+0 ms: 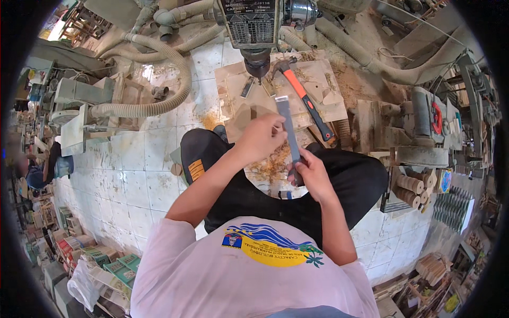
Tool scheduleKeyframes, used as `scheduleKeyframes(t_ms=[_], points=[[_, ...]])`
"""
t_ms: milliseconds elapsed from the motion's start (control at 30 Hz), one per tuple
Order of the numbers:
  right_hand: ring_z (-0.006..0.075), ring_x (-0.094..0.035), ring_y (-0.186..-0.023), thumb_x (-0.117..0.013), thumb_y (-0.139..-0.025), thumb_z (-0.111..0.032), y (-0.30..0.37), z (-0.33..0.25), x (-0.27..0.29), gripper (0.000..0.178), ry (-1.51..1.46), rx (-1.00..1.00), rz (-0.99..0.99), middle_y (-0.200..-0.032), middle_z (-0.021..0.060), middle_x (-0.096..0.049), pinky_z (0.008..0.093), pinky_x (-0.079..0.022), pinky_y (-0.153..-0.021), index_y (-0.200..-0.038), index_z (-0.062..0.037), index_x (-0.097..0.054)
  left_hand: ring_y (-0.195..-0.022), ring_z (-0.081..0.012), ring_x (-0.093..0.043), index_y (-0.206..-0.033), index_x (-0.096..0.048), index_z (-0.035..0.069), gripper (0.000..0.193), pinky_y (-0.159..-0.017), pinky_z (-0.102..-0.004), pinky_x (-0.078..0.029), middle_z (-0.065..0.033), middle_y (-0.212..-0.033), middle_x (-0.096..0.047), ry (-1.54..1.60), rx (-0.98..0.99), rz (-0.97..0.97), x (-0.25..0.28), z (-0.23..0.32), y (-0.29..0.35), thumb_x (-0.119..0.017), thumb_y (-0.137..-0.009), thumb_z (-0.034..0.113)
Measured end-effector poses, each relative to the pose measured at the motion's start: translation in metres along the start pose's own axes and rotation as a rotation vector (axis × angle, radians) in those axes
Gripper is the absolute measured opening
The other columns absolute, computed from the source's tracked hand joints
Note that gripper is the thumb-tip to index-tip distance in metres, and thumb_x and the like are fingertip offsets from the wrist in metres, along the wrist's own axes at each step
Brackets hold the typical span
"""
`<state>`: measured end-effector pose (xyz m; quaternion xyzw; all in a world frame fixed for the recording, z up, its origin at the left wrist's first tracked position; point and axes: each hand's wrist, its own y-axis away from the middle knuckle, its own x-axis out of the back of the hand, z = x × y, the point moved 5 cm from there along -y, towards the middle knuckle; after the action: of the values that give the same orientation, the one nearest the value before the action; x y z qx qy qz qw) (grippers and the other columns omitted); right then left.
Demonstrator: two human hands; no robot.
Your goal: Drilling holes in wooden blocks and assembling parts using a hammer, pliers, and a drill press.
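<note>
A long flat grey bar (289,124) with a bright upper end stands aslant between my hands, over the wood dust in front of my lap. My right hand (314,174) is closed around its lower part. Farther up, my left hand (261,139) is closed, its bent fingertips at the bar's left side; part of their grip is hidden. Right of the bar lies a claw hammer (305,98) with an orange and black handle, on a dusty board (228,95). Two small pieces, one a dark metal-edged block (247,87), lie on the board near the drill chuck (258,64).
The drill press head (253,26) hangs over the board's far side. A ribbed hose (177,79) curls at the left. Rolled or turned wooden pieces (411,188) are stacked at the right. Boxes (122,267) lie at the lower left. Another person (37,172) is at the far left.
</note>
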<state>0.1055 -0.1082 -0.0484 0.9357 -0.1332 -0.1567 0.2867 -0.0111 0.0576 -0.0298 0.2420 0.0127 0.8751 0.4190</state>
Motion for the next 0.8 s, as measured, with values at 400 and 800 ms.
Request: scheduleKeyframes(t_ms=[400, 800], points=[[0.0128, -0.06, -0.058, -0.049, -0.108, -0.013, -0.027, -0.027, -0.004, 0.025, 0.237, -0.049, -0.154, -0.081, 0.0056, -0.067, 0.029, -0.049, -0.053, -0.128, -0.0028, -0.06, -0.094, -0.0185, -0.068, -0.128, -0.056, -0.007, 0.034, -0.084, -0.032, -0.058, -0.0128, -0.112, -0.064, 0.843, 0.227, 0.274, 0.001, -0.023, -0.015, -0.062, -0.101, 0.013], [0.0146, -0.059, -0.058, -0.044, -0.112, -0.025, -0.012, -0.021, 0.011, 0.031, 0.081, -0.033, -0.126, -0.073, 0.0047, -0.06, 0.0298, -0.05, -0.056, -0.121, 0.0007, -0.06, -0.087, -0.0379, -0.074, -0.109, -0.066, -0.007, 0.037, -0.076, -0.0456, -0.06, -0.0246, -0.098, -0.073, -0.295, 0.105, 0.391, 0.03, 0.01, -0.025, -0.069, -0.095, 0.027]])
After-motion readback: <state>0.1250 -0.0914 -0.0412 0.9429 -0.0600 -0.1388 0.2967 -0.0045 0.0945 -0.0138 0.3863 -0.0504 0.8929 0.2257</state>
